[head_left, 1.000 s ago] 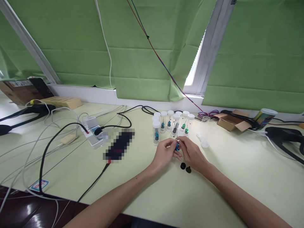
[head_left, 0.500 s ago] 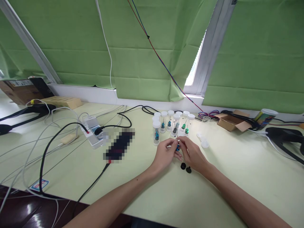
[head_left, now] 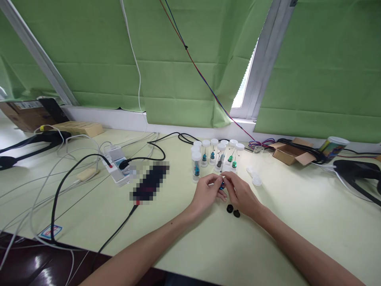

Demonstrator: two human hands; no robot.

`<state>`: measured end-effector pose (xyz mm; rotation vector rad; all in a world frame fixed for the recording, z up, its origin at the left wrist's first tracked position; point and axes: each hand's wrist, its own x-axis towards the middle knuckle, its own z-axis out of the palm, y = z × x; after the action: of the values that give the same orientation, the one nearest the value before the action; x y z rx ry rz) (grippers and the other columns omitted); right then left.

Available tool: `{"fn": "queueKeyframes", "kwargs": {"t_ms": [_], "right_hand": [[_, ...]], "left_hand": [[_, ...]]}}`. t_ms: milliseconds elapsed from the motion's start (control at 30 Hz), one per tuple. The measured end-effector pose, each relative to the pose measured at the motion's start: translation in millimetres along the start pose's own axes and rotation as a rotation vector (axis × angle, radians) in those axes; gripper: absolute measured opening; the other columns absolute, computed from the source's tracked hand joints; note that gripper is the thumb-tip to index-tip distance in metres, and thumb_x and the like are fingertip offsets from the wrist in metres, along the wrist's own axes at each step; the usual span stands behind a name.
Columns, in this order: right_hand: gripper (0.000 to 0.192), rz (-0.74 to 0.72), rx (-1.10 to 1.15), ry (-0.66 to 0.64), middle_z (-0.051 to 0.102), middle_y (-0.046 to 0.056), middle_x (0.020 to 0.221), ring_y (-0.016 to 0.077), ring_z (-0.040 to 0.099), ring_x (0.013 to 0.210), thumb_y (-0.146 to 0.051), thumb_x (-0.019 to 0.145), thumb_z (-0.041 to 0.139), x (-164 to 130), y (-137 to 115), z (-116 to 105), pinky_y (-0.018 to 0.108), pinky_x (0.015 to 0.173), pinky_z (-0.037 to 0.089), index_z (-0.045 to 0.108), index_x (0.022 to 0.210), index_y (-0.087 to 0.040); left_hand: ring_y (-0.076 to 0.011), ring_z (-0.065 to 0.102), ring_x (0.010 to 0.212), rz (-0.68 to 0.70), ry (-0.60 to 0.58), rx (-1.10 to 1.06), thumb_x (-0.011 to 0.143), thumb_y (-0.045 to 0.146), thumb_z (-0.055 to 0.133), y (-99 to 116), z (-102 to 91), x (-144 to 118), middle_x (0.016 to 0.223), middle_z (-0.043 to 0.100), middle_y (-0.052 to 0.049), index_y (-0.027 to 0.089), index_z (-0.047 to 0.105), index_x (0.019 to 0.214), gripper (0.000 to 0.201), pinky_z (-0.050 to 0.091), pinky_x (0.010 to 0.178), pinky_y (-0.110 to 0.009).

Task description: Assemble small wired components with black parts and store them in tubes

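My left hand (head_left: 206, 192) and my right hand (head_left: 243, 194) meet over the table, fingers closed around a small shiny blue part (head_left: 222, 185). Fingertips cover most of it, so its exact kind is hidden. Just beyond my hands stand several clear tubes with white lids (head_left: 196, 167). Inside them are small teal, green or dark parts with thin stems. Two small round black pieces, one like a ring (head_left: 229, 208) and one like a cap (head_left: 236, 213), lie on the table below my right hand.
White plastic lids (head_left: 256, 180) lie right of the tubes. Further right are an open cardboard box (head_left: 285, 155) and a printed canister (head_left: 332, 149). On the left, a power strip (head_left: 118, 169), a blurred dark phone-like device (head_left: 150, 182) and many cables (head_left: 53, 198) spread over the table.
My fingers have shifted slightly around the blue part, which has turned a little between them. The tubes and black pieces stay in place.
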<state>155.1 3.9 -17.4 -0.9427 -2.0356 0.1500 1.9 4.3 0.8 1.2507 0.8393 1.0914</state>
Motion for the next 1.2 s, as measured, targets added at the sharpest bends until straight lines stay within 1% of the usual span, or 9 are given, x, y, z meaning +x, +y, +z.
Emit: {"fn": "queueKeyframes", "kwargs": {"t_ms": [200,400,567,667,1033,1200], "right_hand": [[0.019,-0.003,-0.013,-0.009,0.062,0.007,0.091,0.0178,0.060,0.072,-0.021,0.100,0.035,-0.2,0.1,0.3,0.030,0.064,0.048,0.048,0.112,-0.022],[0.018,-0.007,-0.032,-0.019,0.062,0.007,0.090,0.0178,0.059,0.071,-0.021,0.100,0.036,0.7,-0.6,-0.8,0.029,0.061,0.047,0.049,0.112,-0.021],[0.018,-0.010,-0.025,-0.023,0.062,0.008,0.092,0.0182,0.059,0.074,-0.021,0.100,0.035,1.3,-1.7,-1.7,0.030,0.063,0.048,0.049,0.112,-0.022],[0.018,-0.004,-0.025,-0.026,0.062,0.007,0.092,0.0183,0.060,0.073,-0.021,0.100,0.036,0.9,-1.4,-1.6,0.030,0.063,0.049,0.049,0.112,-0.022],[0.020,0.014,-0.003,-0.047,0.063,0.009,0.100,0.0199,0.063,0.083,-0.019,0.099,0.035,0.9,-0.2,-2.2,0.031,0.065,0.049,0.049,0.114,-0.022],[0.019,0.026,-0.001,-0.051,0.063,0.009,0.099,0.0190,0.061,0.078,-0.019,0.099,0.036,0.2,1.8,-1.4,0.031,0.066,0.049,0.048,0.114,-0.022]], "left_hand": [[-0.0132,0.062,0.054,-0.008,0.008,-0.008,0.080,0.049,0.065,0.0,-2.6,2.5,0.077,0.064,-0.003,0.015,0.064,0.081,0.034,0.055,0.051,-0.027],[-0.0130,0.062,0.054,-0.008,0.013,-0.021,0.080,0.049,0.066,-0.6,-4.6,4.5,0.072,0.062,-0.002,0.014,0.063,0.080,0.035,0.056,0.051,-0.026],[-0.0129,0.062,0.056,-0.010,0.016,-0.014,0.081,0.048,0.065,-0.4,-5.9,4.0,0.072,0.062,-0.002,0.014,0.064,0.081,0.034,0.056,0.053,-0.027],[-0.0127,0.062,0.056,-0.013,0.027,-0.013,0.081,0.046,0.066,0.2,-7.4,4.3,0.073,0.062,-0.002,0.014,0.064,0.082,0.032,0.056,0.054,-0.027],[-0.0117,0.064,0.058,-0.073,0.049,-0.052,0.084,0.040,0.064,5.5,-10.1,4.8,0.078,0.062,-0.004,0.013,0.063,0.082,0.027,0.056,0.057,-0.026],[-0.0104,0.062,0.058,-0.101,0.046,-0.084,0.086,0.034,0.062,5.3,-9.9,4.9,0.078,0.062,-0.005,0.012,0.064,0.082,0.022,0.056,0.058,-0.024]]}}
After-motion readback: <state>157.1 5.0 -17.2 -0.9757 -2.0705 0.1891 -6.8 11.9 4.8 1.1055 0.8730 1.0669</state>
